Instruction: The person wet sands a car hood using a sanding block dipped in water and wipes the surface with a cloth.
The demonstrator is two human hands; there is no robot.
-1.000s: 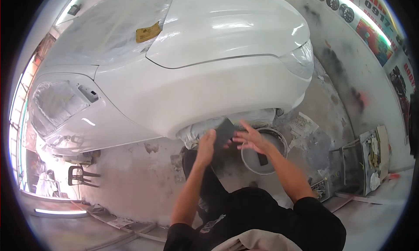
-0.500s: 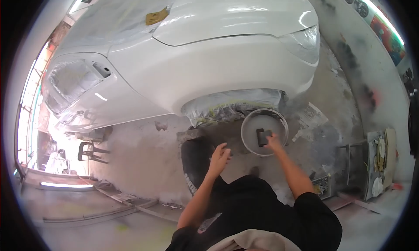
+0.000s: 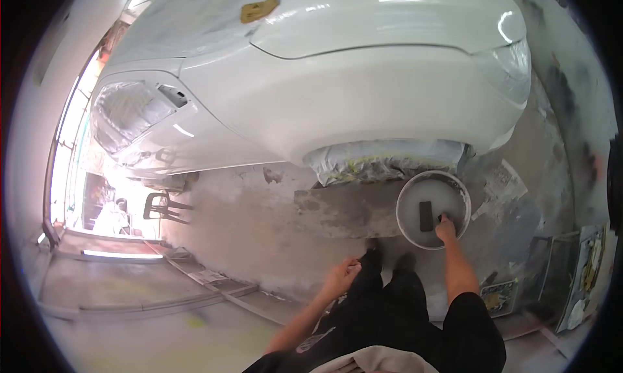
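My right hand point(image 3: 446, 230) is over the right side of a round white bucket point(image 3: 400, 229) of cloudy greyish liquid. Its fingers are closed round a small dark thing that I cannot make out. Just left of those fingers, a dark rectangular block point(image 3: 426, 216) lies in the bucket, apart from the hand. My left hand point(image 3: 342, 277) hangs in front of my legs with its fingers curled together, and nothing shows in it.
A white car body point(image 3: 363, 94) spans the far side, its wheel arch covered with plastic sheeting point(image 3: 383, 160). A tan piece point(image 3: 259, 9) lies on the car. Paper point(image 3: 503, 188) is on the floor right of the bucket. A stool point(image 3: 159, 206) stands left, a rack point(image 3: 581, 275) right.
The view has shifted, and my raised leg is now down beside the other. My right hand has come apart from the dark block. The left hand's fingers have curled in and it has lowered.
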